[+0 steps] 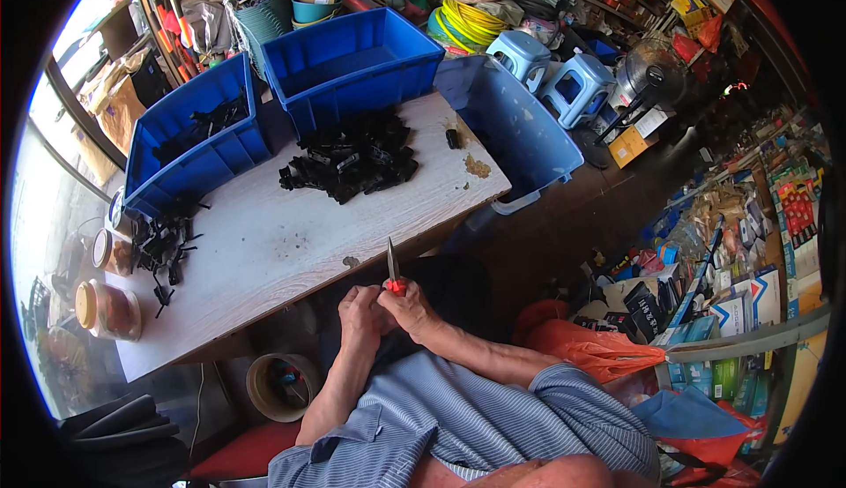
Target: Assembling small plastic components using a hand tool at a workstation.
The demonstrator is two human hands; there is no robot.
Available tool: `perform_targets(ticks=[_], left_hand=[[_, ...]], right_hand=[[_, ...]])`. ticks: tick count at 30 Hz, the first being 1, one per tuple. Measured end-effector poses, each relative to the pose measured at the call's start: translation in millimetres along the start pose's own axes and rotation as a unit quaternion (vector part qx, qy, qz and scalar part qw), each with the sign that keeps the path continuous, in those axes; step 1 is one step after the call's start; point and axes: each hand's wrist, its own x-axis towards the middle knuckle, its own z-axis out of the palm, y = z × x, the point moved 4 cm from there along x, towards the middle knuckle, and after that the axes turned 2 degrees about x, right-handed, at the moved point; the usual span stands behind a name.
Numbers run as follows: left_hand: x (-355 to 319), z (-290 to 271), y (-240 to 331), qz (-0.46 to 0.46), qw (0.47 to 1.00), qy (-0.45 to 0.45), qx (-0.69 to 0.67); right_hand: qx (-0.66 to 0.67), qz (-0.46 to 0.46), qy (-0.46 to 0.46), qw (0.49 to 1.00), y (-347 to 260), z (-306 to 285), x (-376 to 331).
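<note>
Beside the white table (238, 232), I'd aim the red-handled tool (393, 268) tableward, right fingers (398, 305) gripping it, left fingers' (361, 299) hold unclear.

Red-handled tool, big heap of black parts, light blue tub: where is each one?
Red-handled tool (393, 265): head view, on its metal blade.
Big heap of black parts (355, 155): head view, near its middle.
Light blue tub (515, 118): head view, on its inner wall.

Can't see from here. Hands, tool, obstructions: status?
Right hand gripping red-handled, pointed metal tool, tip forward. Left hand alongside, grip unclear. Nothing seen blocking tool; small black plastic pieces heaped beyond.
</note>
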Motion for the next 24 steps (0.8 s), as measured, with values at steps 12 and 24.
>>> perform_targets(ticks=[12,24], left_hand=[[-17,-3,25,0.113,0.979,-0.094,0.145],[-31,-21,51,0.332,0.835,-0.253,0.359]], right_hand=[[0.012,0.010,-0.001,1.000,-26,-5,2],[0.102,0.068,-0.055,0.991,-24,-3,9]])
